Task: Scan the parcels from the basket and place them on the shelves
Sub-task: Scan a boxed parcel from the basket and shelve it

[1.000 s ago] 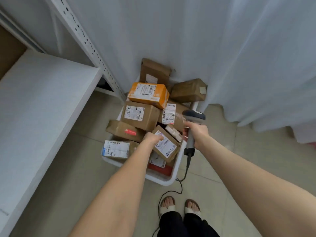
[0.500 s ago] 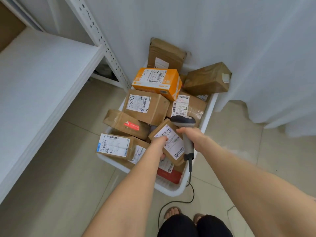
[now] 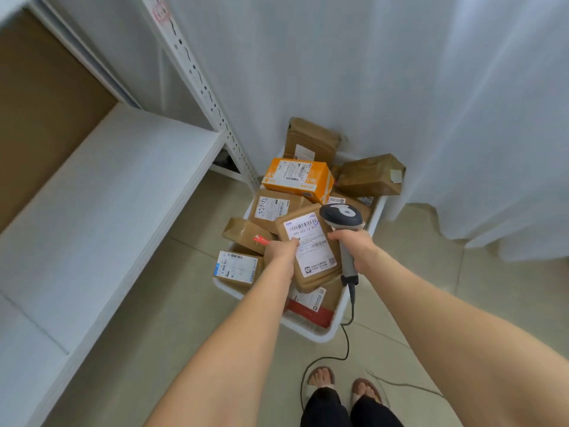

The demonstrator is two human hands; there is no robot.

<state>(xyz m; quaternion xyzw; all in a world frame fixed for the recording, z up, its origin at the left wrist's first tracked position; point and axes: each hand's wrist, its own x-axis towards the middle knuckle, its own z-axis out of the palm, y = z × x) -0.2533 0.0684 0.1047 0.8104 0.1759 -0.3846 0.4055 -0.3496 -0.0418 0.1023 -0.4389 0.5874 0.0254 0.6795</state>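
Note:
A white basket (image 3: 321, 333) on the floor holds several brown parcels and an orange box (image 3: 297, 177). My left hand (image 3: 280, 252) grips a brown parcel (image 3: 311, 251) by its left edge and holds it above the basket, white label facing up. My right hand (image 3: 354, 245) holds a grey barcode scanner (image 3: 341, 215) by its handle, its head just right of the parcel's top edge. The scanner's cable (image 3: 345, 340) trails down to the floor.
A white shelf board (image 3: 101, 211) lies to the left, with a perforated metal upright (image 3: 197, 84) at its corner. White curtains (image 3: 400, 87) hang behind the basket. My sandalled feet (image 3: 341, 383) stand on the tiled floor just below the basket.
My left hand has lifted the labelled brown parcel out of the pile and turned its label upward. The scanner has moved up beside the parcel's top edge. The camera view has tilted up.

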